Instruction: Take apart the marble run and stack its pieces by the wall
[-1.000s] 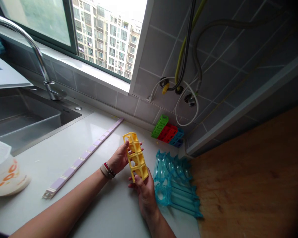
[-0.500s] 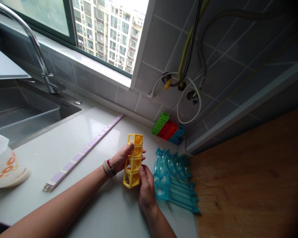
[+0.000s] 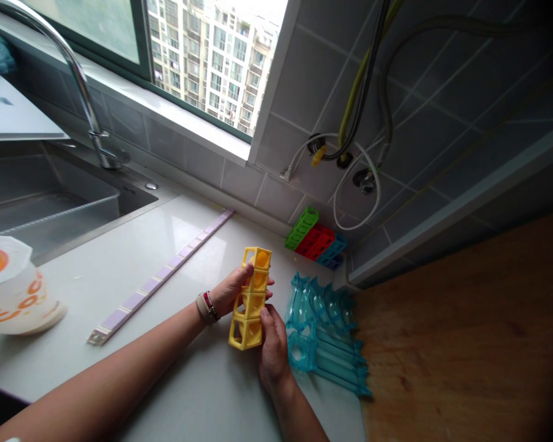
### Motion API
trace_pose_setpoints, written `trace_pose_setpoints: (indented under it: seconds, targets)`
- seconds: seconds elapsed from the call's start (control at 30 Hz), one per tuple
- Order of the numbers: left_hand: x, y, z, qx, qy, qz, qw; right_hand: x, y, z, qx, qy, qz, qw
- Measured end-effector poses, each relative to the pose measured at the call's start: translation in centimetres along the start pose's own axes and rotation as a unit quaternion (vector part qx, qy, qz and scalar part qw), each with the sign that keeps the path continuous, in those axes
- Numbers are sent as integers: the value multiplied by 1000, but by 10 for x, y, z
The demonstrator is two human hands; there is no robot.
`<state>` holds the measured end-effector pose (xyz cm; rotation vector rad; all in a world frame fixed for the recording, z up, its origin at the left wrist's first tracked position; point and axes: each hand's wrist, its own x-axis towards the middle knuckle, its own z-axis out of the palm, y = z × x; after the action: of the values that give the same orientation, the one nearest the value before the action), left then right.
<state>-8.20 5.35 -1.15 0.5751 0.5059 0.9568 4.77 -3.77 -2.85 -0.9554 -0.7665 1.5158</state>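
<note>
A yellow open-frame block tower (image 3: 251, 298) of several stacked cubes stands nearly upright just above the white counter (image 3: 175, 258). My left hand (image 3: 228, 293) grips its upper half from the left, fingers wrapped round it. My right hand (image 3: 271, 344) holds its lower part from the right, thumb against the bottom cubes. A bracelet sits on my left wrist.
Clear blue plastic track pieces (image 3: 325, 337) lie right of my hands. Green, red and blue blocks (image 3: 316, 239) rest against the tiled wall. A long purple-and-white strip (image 3: 161, 276) crosses the counter. A sink (image 3: 41, 209) with faucet is at left, a white printed bag (image 3: 9, 288) nearby, a wooden board (image 3: 465, 344) at right.
The yellow tower swung from leaning left at the top to nearly upright, its base moving left and down. My right hand shifted from under it to its right side.
</note>
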Motion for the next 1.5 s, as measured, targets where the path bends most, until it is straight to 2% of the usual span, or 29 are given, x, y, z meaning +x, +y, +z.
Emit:
trace_pose_setpoints:
  seconds: [0.2, 0.33, 0.47, 0.57, 0.73, 0.9, 1.13, 1.5]
  targets:
    - [2, 11, -5, -40, 23, 32, 998, -5, 2, 3, 26, -3, 59, 998]
    - [6, 18, -9, -80, 71, 64, 992, -4, 0, 4, 48, 7, 44, 998]
    - [8, 20, -10, -95, 104, 81, 987, -2, -1, 1, 88, 53, 38, 994]
    - [8, 18, -10, -80, 91, 82, 989, 0, 0, -1, 97, 73, 28, 992]
    - [5, 14, -8, -41, 56, 83, 994, 0, 1, -2, 97, 65, 19, 993]
    - [4, 14, -7, -16, 58, 82, 995, -1, -3, -1, 98, 69, 23, 992]
    - [4, 17, -7, 87, 33, 84, 992, 0, -7, -1, 86, 106, 1, 991]
    - [2, 16, -8, 75, 24, 77, 994, 0, -5, -3, 94, 113, 20, 989]
